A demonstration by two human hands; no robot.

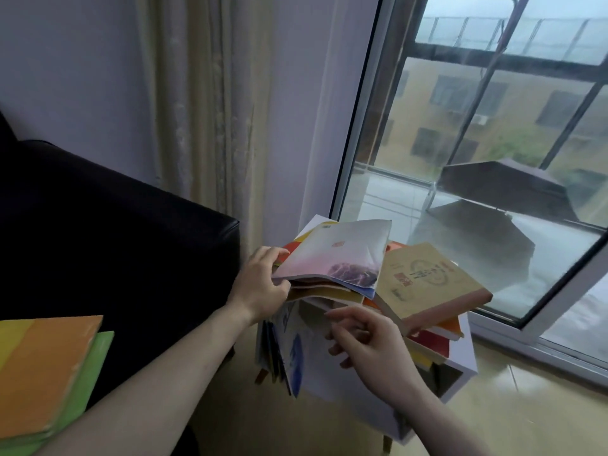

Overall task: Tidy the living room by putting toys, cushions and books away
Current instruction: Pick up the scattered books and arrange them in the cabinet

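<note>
Paperback books lie in a messy stack on a small white side table by the window, where the left hand pinches the upper covers, seemingly to steady them, while the right hand hovers loosely curled, empty.

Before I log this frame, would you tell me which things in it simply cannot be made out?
All in the head view:
- Tan book: cover print too small and blurred to read.
- White stand: its top is hidden by the book pile.
- Left hand: fingertips tucked under the pink-and-white booklet.
- Orange and green books: cut off by the left edge.
- Right hand: whether it touches the hanging booklets is unclear.
</note>
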